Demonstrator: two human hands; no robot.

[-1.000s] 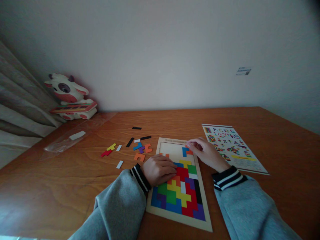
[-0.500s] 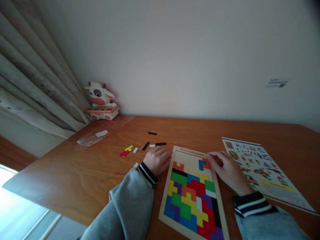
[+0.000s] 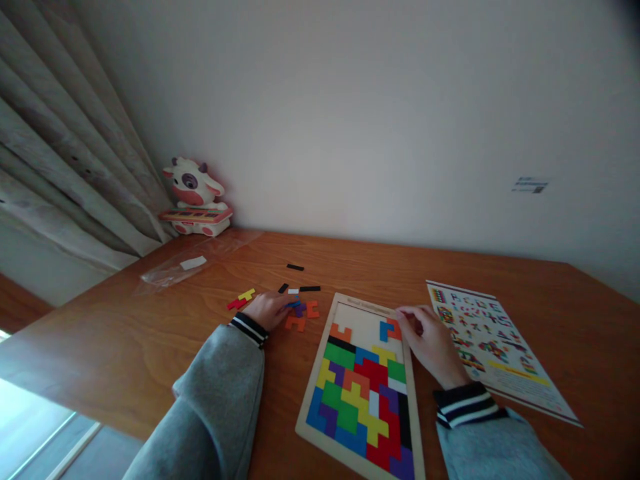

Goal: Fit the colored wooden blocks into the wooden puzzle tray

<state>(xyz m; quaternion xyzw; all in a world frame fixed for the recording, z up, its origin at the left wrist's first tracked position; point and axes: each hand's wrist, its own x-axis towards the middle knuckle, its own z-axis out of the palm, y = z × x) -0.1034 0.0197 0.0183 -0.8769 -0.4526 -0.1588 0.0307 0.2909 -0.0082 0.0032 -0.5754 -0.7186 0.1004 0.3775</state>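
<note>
A wooden puzzle board (image 3: 416, 437) lies tilted on the table, mostly filled with coloured block pieces; bare wood shows near its top. My left hand (image 3: 269, 311) is left of the board among loose pieces, fingertips closed about a blue puzzle piece (image 3: 293, 304), partly hidden. Close by lie a purple piece (image 3: 301, 310) and two orange pieces, one nearer (image 3: 295, 324) and one further right (image 3: 313, 309). My right hand (image 3: 425, 341) has thumb and forefinger bent together at the board's upper right edge, beside an orange piece (image 3: 395, 329) and a blue piece (image 3: 384, 331) inside the frame.
Yellow (image 3: 247, 294) and red (image 3: 237, 304) pieces lie left of my left hand. Black strips (image 3: 310, 289) and a white piece (image 3: 293, 291) lie beyond it. A printed pattern sheet (image 3: 505, 367) is at right. A plastic bag (image 3: 170, 275) and cow toy (image 3: 196, 198) stand back left.
My left hand has moved left from beside the board's edge, uncovering orange, purple and blue pieces. My right hand stays at the board's upper right edge. The view has shifted slightly.
</note>
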